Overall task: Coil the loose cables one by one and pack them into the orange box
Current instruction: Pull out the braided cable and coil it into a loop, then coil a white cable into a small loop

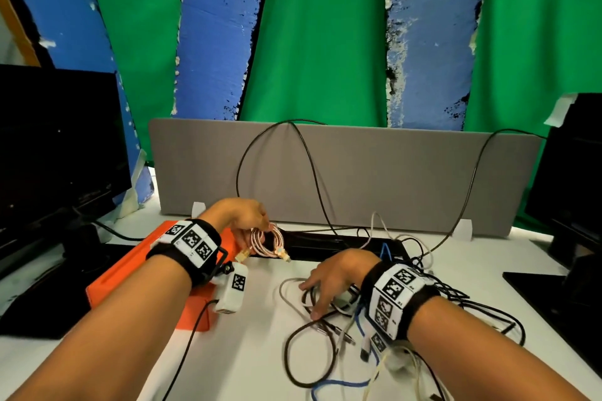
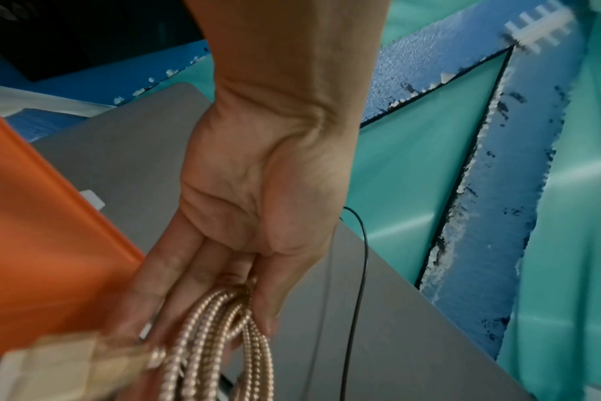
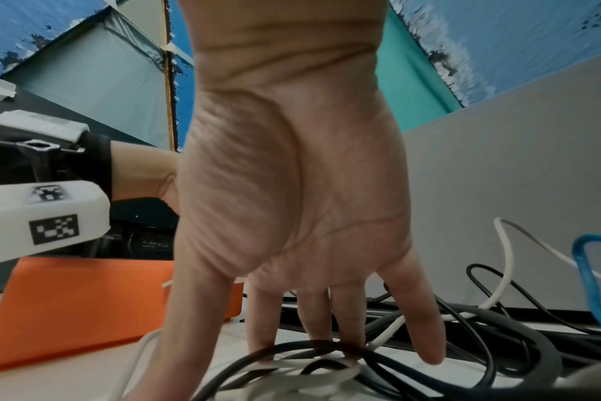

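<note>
My left hand (image 1: pixel 250 225) holds a coiled pink braided cable (image 1: pixel 268 242) by its top, just right of the orange box (image 1: pixel 130 273). In the left wrist view the thumb and fingers (image 2: pixel 203 276) pinch the coil's loops (image 2: pixel 220 333), and a pale plug (image 2: pixel 48 366) shows blurred at the lower left. My right hand (image 1: pixel 321 286) reaches down with straight, spread fingers (image 3: pixel 426 333) onto a tangle of black and white cables (image 3: pixel 326 363) on the white table (image 1: pixel 241 352). Nothing is gripped by it.
A grey divider panel (image 1: pixel 358 172) stands behind the table with black cords (image 1: pixel 312 169) draped over it. A blue cable (image 1: pixel 342 384) and more loose cables (image 1: pixel 472 309) lie at the right. Dark monitors (image 1: pixel 55 146) flank both sides. A black tray (image 1: pixel 325 246) sits under the divider.
</note>
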The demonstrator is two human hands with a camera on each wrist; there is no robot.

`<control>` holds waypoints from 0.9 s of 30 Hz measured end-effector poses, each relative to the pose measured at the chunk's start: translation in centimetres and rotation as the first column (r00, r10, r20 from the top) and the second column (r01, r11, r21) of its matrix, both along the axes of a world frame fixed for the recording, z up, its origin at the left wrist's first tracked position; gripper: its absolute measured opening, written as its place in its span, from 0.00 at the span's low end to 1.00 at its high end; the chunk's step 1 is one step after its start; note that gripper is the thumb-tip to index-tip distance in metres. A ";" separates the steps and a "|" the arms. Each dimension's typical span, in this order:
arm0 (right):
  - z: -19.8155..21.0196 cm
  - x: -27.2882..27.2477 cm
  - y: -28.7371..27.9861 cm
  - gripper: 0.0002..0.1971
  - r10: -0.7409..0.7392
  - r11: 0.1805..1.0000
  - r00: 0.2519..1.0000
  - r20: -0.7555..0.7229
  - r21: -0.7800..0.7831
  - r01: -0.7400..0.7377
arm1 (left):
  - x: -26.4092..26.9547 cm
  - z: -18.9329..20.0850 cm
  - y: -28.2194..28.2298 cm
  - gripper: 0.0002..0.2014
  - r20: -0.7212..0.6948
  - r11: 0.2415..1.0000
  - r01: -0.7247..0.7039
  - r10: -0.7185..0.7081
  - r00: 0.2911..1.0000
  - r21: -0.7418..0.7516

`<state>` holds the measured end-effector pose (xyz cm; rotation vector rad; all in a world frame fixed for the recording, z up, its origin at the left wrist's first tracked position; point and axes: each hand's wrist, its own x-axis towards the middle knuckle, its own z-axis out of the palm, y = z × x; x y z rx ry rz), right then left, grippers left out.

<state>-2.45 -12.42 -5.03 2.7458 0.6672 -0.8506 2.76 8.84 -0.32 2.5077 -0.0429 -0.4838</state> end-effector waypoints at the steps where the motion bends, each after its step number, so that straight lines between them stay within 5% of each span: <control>1: 0.0 0.0 -0.4 0.43 -0.012 1.000 1.000 -0.010 0.007 0.012 | 0.2 -0.4 -0.2 0.05 -0.042 1.000 0.007 -0.008 0.999 -0.004; 4: -0.1 0.0 -1.0 0.42 -0.031 0.999 0.999 -0.024 0.032 0.032 | 0.6 -1.6 -0.9 0.06 -0.136 1.000 0.013 -0.016 0.991 -0.019; 9: -0.5 0.0 -1.2 0.44 -0.043 0.998 0.999 -0.004 0.049 0.043 | 1.5 -3.5 -1.0 0.14 -0.137 0.981 -0.017 0.045 0.989 0.195; 13: -0.4 0.0 -1.9 0.43 -0.072 0.992 0.997 -0.015 0.105 0.074 | 2.6 -3.4 -1.4 0.19 -0.036 0.927 0.032 -0.020 0.999 0.373; 17: -0.2 0.0 -2.6 0.40 -0.081 0.988 0.996 0.044 0.132 0.075 | 0.5 -1.2 -3.8 0.22 0.188 0.813 0.103 -0.252 0.949 0.572; 23: -0.7 1.0 -2.6 0.40 -0.138 0.985 0.984 0.112 0.119 0.125 | -2.4 -2.5 -8.6 0.23 -0.228 0.803 0.393 -0.323 0.919 0.448; 27: -0.3 1.2 -2.9 0.29 -0.135 0.979 0.975 0.178 0.175 0.103 | -2.5 -4.2 -9.9 0.18 -0.207 0.699 0.414 -0.365 0.908 0.582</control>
